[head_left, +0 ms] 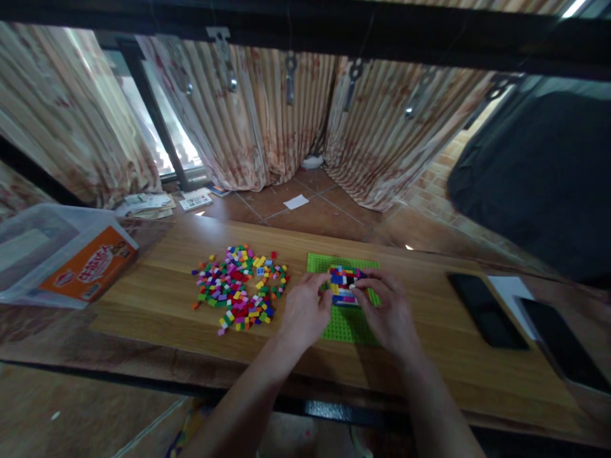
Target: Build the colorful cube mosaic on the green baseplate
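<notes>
A block of multicoloured toy bricks [342, 298] sits on a green studded baseplate [351, 331] in the middle of the wooden board. My left hand [309, 304] is at the block's left side, its thumb and forefinger curled against that edge. Over the right part of the block, my right hand [387, 308] has its thumb and forefinger pinched at a small white brick [352, 286]. Whether that brick is pressed onto the block or still loose, I cannot tell. The right fingers hide the block's right edge.
A heap of loose coloured bricks [238, 286] spreads left of the baseplate. A clear plastic bin [28, 254] with an orange label stands at far left. Two dark phone-like slabs [487, 312] and white paper [510, 289] lie at right. A dark bar [305, 28] crosses the top.
</notes>
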A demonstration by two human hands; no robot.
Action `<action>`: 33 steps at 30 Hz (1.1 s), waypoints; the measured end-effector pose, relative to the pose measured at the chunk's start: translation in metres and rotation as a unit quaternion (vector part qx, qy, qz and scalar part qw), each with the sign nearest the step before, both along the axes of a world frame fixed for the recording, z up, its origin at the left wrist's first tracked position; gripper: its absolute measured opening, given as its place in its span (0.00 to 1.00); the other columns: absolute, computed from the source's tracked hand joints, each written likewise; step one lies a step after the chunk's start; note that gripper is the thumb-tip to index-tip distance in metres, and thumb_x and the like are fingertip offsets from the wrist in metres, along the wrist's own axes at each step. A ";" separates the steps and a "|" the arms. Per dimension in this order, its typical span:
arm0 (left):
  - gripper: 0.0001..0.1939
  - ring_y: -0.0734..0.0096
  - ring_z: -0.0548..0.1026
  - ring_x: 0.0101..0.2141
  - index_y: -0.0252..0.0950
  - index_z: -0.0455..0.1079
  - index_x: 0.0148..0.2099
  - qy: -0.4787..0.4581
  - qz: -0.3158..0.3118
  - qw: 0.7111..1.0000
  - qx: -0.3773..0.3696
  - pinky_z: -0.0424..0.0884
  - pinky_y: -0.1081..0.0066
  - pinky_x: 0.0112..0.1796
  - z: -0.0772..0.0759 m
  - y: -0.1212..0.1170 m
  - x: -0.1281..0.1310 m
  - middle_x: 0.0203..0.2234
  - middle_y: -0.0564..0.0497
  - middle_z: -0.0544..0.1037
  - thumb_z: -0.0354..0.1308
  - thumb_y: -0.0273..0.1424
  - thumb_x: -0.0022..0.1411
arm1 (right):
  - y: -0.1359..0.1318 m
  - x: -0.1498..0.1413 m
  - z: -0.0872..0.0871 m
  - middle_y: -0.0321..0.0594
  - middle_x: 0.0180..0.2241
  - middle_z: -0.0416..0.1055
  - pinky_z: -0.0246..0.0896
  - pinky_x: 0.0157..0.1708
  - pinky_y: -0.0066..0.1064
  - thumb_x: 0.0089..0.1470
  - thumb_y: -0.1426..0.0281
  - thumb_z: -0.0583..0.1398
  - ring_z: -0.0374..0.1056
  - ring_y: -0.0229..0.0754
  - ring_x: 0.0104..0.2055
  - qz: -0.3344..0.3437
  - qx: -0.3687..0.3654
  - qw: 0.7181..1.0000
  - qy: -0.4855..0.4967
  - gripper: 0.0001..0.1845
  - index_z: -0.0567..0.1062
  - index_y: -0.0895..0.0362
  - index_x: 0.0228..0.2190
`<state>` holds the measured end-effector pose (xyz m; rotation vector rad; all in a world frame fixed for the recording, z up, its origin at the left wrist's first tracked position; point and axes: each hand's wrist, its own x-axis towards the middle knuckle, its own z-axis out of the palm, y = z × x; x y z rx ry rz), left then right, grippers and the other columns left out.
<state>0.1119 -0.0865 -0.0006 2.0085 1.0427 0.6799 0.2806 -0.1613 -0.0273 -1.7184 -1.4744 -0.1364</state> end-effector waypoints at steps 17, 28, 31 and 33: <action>0.15 0.64 0.77 0.41 0.35 0.73 0.52 0.033 -0.019 0.999 0.016 0.73 0.61 0.47 -0.001 -0.001 0.001 0.46 0.44 0.78 0.55 0.25 0.63 | 0.009 -0.006 -0.007 0.42 0.45 0.73 0.66 0.47 0.46 0.57 0.67 0.63 0.68 0.48 0.46 0.001 0.019 1.000 0.005 0.05 0.81 0.50 0.32; 0.16 0.64 0.76 0.44 0.41 0.72 0.53 0.067 -0.057 0.989 0.118 0.74 0.64 0.46 -0.006 -0.006 0.000 0.44 0.49 0.76 0.52 0.25 0.65 | 0.008 -0.007 -0.005 0.43 0.44 0.74 0.65 0.50 0.48 0.55 0.67 0.64 0.69 0.49 0.49 -0.010 0.021 0.999 0.047 0.03 0.80 0.51 0.32; 0.18 0.65 0.75 0.42 0.42 0.71 0.55 0.085 -0.072 0.982 0.150 0.75 0.64 0.45 -0.008 -0.007 0.001 0.44 0.49 0.74 0.50 0.25 0.67 | 0.006 -0.006 -0.002 0.44 0.45 0.74 0.65 0.49 0.47 0.55 0.68 0.63 0.69 0.49 0.48 -0.015 0.023 0.998 0.053 0.04 0.80 0.51 0.32; 0.18 0.65 0.75 0.43 0.42 0.70 0.56 0.099 -0.078 0.978 0.164 0.74 0.64 0.45 -0.008 -0.008 0.001 0.44 0.48 0.73 0.49 0.25 0.67 | 0.005 -0.005 -0.001 0.44 0.45 0.74 0.66 0.49 0.47 0.55 0.67 0.63 0.69 0.49 0.48 -0.022 0.022 0.998 0.059 0.04 0.80 0.51 0.32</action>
